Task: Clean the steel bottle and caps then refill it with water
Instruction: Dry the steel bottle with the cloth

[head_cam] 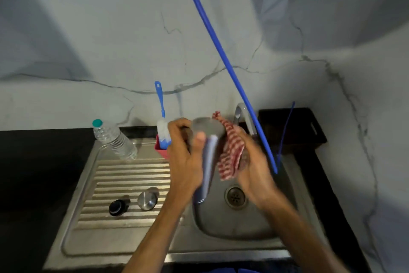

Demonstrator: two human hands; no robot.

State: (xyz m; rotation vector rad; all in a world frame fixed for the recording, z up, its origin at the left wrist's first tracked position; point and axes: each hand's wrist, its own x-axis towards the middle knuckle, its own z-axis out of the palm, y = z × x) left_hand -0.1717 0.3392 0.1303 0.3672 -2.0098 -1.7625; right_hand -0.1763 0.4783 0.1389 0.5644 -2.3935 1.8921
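Over the sink (pixel 221 226), the left hand (pixel 186 157) grips the inverted bottle (pixel 207 157) while the right hand (pixel 254 168), at its 3 o'clock, clutches the cloth (pixel 230 153) against it; best to wipe firmly, rotating the bottle, caps (pixel 132 203) waiting at 8 o'clock.

Both bare forearms reach forward and converge, hands close together and blurred. The left hand (pixel 184 155) has its fingers wrapped round what it grips, thumb laid across the front. The right hand (pixel 254 166) is cupped, palm turned inward toward the left.
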